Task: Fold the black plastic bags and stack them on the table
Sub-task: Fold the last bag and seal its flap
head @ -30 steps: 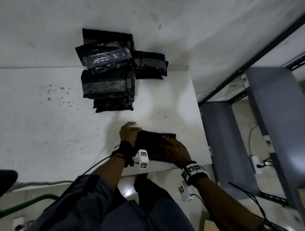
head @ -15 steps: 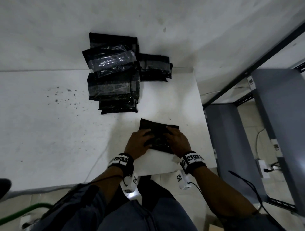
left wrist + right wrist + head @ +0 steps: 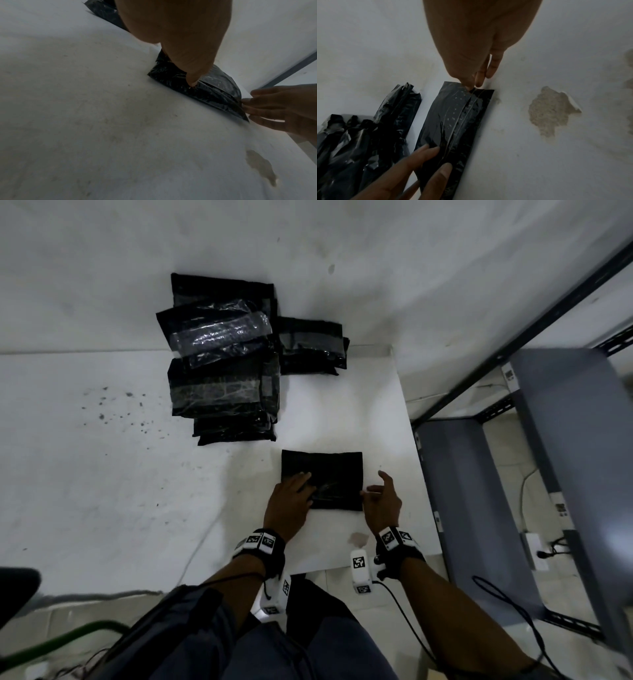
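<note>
A: Folded black bag (image 3: 322, 479) lies flat near the tabletop's (image 3: 102, 508) right edge, at about 5 o'clock from the pile of folded bags (image 3: 222, 361), just apart from it.

B: Hands?

A: Left hand (image 3: 291, 501) presses the bag's left part with straight fingers, holding nothing. Right hand (image 3: 383, 501) sits at the bag's right edge at 3 o'clock, fingers loose and apart; fingertips (image 3: 477, 82) touch the layered edge, no grip that I can see.

B: Change over the last second?

A: Half a second ago both palms lay on top of the bag; the right has since slid off to the edge. A second ago the bag looked narrower under cupped hands.

B: Meaning?

A: Judgement: fold is pressed; edges being squared. Transfer to the pile not yet done.
</note>
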